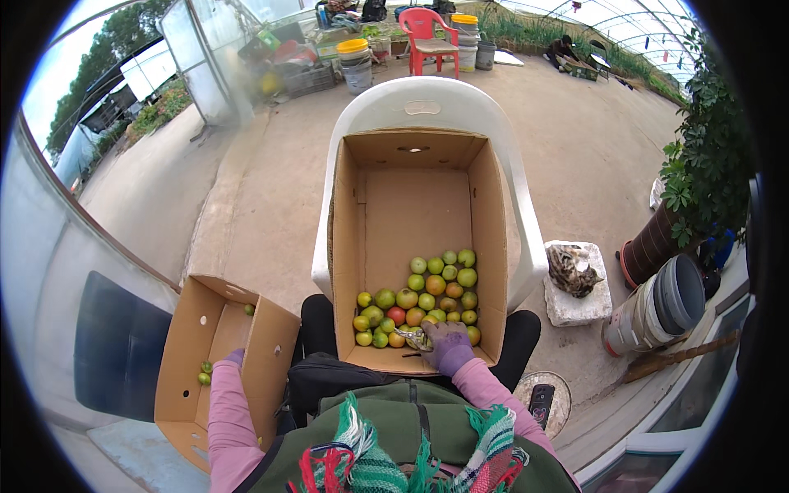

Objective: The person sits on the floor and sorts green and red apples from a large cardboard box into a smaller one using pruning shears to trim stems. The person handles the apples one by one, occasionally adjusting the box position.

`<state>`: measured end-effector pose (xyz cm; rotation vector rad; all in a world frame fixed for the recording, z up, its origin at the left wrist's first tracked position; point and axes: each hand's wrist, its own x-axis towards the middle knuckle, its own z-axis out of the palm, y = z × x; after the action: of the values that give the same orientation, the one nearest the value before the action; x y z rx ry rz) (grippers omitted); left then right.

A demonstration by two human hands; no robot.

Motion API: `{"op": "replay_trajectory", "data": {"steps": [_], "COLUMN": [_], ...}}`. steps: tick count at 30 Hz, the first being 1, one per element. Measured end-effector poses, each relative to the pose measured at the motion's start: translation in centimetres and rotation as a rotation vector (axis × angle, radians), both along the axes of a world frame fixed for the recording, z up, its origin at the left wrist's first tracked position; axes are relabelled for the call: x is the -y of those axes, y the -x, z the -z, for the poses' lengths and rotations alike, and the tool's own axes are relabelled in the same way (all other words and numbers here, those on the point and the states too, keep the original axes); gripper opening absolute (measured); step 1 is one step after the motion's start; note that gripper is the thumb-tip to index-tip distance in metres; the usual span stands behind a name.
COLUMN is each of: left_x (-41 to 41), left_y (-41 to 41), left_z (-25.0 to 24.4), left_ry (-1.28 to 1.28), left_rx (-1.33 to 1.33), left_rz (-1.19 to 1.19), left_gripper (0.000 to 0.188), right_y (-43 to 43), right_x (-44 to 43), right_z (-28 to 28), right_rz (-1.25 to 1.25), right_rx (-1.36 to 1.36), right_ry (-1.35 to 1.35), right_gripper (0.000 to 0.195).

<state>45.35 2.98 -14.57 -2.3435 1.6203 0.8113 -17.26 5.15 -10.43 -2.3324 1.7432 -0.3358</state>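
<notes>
Before me a cardboard box (417,209) rests on a white plastic chair (431,98). Green, yellowish and reddish tomatoes (407,298) cover the near part of its bottom. My right hand (447,346), in a dirty purple glove, is at the near edge of this box, closed around small metal pruning shears (412,336) whose blades point left over the tomatoes. To the left stands a second cardboard box (271,363) with a few green tomatoes (205,373) inside. My left hand (235,355), also gloved, reaches down into it; its fingers are mostly hidden by the sleeve, and what they hold cannot be seen.
A cat (573,271) lies on a white block (576,311) at the right, near stacked buckets (653,302) and a potted plant (656,240). A phone (542,403) lies on a round lid. Farther off are a red chair (429,44) and a seated person (561,52).
</notes>
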Motion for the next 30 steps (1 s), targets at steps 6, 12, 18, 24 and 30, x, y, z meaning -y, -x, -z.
{"op": "replay_trajectory", "data": {"steps": [6,12,18,24,30], "left_x": [-1.2,-5.0,-4.3,-4.5,-4.7], "left_y": [16.6,28.1,29.3,29.4,31.8], "left_z": [-14.4,-15.5,-10.3,-6.6,-8.2], "left_ry": [1.191,0.459,0.453,0.791,0.91], "left_rx": [-0.001,-0.255,-0.059,-0.194,-0.254], "left_rz": [0.274,0.789,0.82,1.134,1.282], "left_gripper": [0.013,0.07,0.044,0.028,0.012], "right_y": [0.6,0.7,0.7,0.6,1.3], "right_x": [-0.3,-0.6,-0.2,0.2,0.1], "right_z": [-0.1,-0.1,0.2,-0.5,1.1], "right_rz": [0.083,0.067,0.075,0.118,0.168], "right_rx": [-0.061,-0.032,0.015,0.024,0.117], "right_ry": [-0.023,-0.018,0.025,-0.015,0.174], "right_gripper": [0.056,0.054,0.055,0.053,0.048]}}
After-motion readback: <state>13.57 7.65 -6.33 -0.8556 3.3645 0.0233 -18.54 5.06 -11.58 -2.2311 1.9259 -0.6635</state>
